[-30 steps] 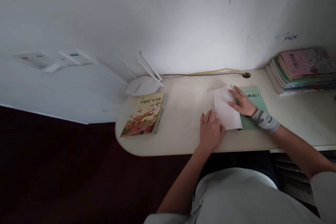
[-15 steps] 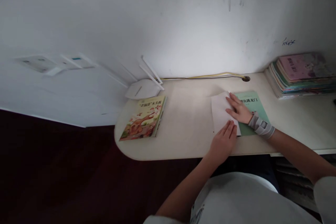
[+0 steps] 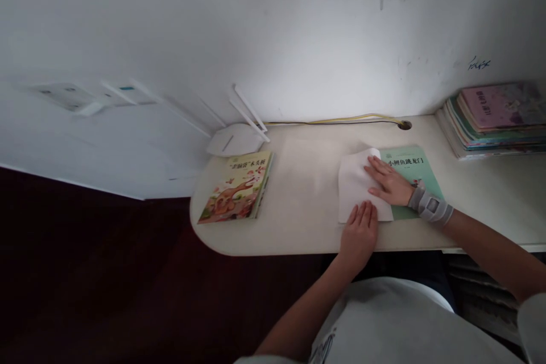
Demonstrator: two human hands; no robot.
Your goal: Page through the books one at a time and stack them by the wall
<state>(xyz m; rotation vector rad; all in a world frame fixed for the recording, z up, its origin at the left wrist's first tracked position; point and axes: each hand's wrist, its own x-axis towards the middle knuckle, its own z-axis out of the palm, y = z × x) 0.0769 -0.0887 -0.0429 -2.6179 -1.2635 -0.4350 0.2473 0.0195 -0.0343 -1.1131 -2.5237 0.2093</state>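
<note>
White paper sheet (image 3: pixel 356 182) lies along the left side of the green storybook (image 3: pixel 426 179); can't tell the overlap. Your right hand (image 3: pixel 390 183) is flat over the sheet's edge nearest that book, fingers straight, slightly spread. Your left hand (image 3: pixel 359 234) rests on the sheet's lower part, fingers extended, together. Yellow storybook (image 3: pixel 234 187), white router (image 3: pixel 236 139): well left of the green storybook.

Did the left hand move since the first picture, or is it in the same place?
Yes: judged against the cable hole, the left hand went right and a little nearer the desk's front edge.
</note>
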